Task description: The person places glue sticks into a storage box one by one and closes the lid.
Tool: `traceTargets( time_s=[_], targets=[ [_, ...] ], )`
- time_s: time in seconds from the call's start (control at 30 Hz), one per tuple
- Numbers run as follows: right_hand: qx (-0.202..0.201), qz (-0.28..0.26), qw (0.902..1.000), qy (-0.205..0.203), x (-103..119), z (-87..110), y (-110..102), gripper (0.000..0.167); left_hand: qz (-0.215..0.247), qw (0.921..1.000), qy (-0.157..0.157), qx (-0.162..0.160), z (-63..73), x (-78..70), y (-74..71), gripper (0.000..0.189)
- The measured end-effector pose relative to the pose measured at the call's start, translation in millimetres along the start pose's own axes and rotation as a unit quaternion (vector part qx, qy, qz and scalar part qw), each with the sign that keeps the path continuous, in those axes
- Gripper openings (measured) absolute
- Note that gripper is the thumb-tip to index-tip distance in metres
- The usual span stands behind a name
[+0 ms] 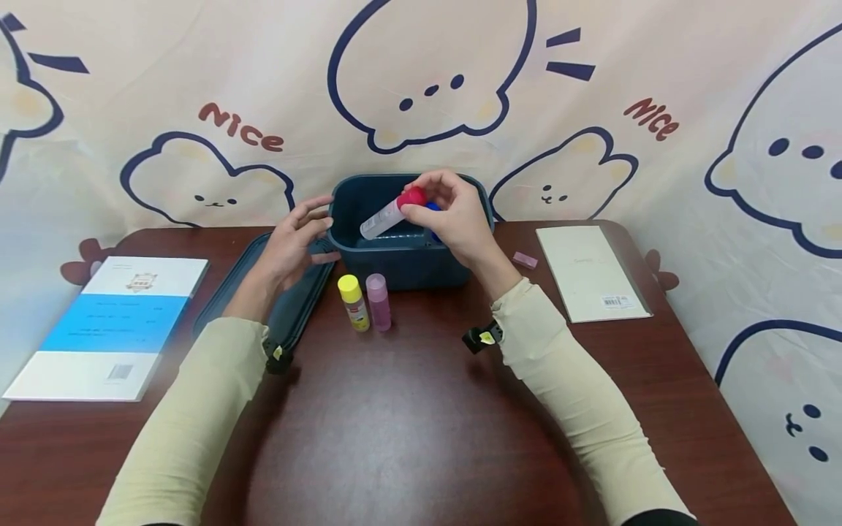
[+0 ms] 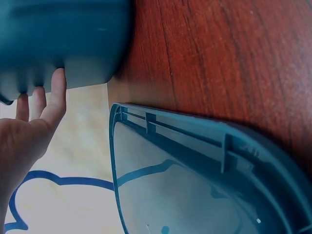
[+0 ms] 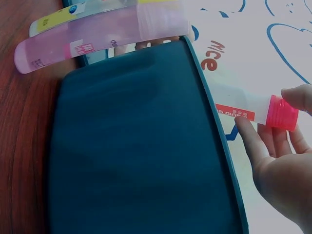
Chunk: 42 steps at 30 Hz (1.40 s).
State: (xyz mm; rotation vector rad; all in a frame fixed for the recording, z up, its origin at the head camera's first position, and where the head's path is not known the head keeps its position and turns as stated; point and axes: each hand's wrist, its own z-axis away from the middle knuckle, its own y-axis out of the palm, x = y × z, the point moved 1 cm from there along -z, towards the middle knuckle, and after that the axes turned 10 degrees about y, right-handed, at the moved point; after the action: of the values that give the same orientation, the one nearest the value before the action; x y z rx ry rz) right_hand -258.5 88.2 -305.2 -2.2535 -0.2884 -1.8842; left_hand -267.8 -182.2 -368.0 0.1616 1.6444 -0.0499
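Note:
A dark teal storage bin [image 1: 408, 267] stands at the back of the table. Over its opening my right hand [image 1: 454, 215] pinches a clear liquid glue bottle [image 1: 384, 219] by its red cap [image 3: 282, 112]; the bottle is tilted. Something blue [image 1: 433, 209] shows beside those fingers, mostly hidden. My left hand [image 1: 292, 245] lies against the bin's left side, its fingertips [image 2: 59, 78] touching the outer wall with the fingers extended. In front of the bin a yellow-capped glue bottle [image 1: 355, 305] and a pink-purple glue bottle [image 1: 378, 303] stand upright side by side.
The bin's teal lid [image 1: 302, 299] lies on the table under my left forearm. At the left is a blue and white book [image 1: 112, 321]; at the right, a pale notebook [image 1: 588, 270]. A small pink block [image 1: 525, 259] sits between bin and notebook. A printed curtain [image 1: 309, 73] hangs behind.

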Motion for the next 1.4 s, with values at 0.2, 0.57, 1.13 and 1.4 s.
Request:
traceTargets(
  time_s=[0.2,0.57,1.13,1.4],
  targets=[
    [-0.004,0.009,0.9999,0.013,-2.3,-4.5,5.6,0.031,-0.001,1.0,0.0,0.001,0.8,1.0,-0.4,0.046],
    [0.002,0.036,0.9992,0.019,-8.7,-12.4,13.8,0.029,0.003,1.0,0.0,-0.001,2.1,2.0,0.3,0.046],
    [0.001,0.099,0.9944,0.035,-12.7,-21.6,27.9,0.032,0.001,1.0,0.0,0.0,4.0,2.5,-1.0,0.048],
    [0.001,0.142,0.9873,0.07,-9.7,-32.4,32.9,0.038,-0.003,1.0,-0.002,0.0,2.1,0.4,0.1,0.047]
  ],
)
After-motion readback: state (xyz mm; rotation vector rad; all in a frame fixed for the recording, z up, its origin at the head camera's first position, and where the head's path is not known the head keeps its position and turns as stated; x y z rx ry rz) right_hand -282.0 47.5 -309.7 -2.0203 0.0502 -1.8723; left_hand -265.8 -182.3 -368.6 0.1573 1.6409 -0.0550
